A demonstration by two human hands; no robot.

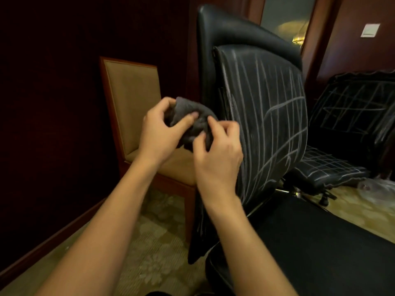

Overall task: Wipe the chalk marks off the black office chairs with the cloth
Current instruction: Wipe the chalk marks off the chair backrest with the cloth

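Note:
A dark grey cloth [188, 118] is bunched up between both my hands, in front of the left edge of a black office chair's backrest [267, 116]. My left hand [158, 133] grips the cloth from the left, thumb on top. My right hand [215, 154] pinches its lower right part with curled fingers. White chalk lines run down and across the backrest. The chair's black seat [320, 242] shows no marks from here. A second black office chair [350, 116] at the right carries a chalk grid on its back and seat.
A wooden chair with tan upholstery [132, 107] stands against the dark wall behind my hands. Patterned carpet [154, 253] covers the floor. A clear plastic bag [376, 189] lies on the floor at the right. A wall switch [370, 30] sits at the upper right.

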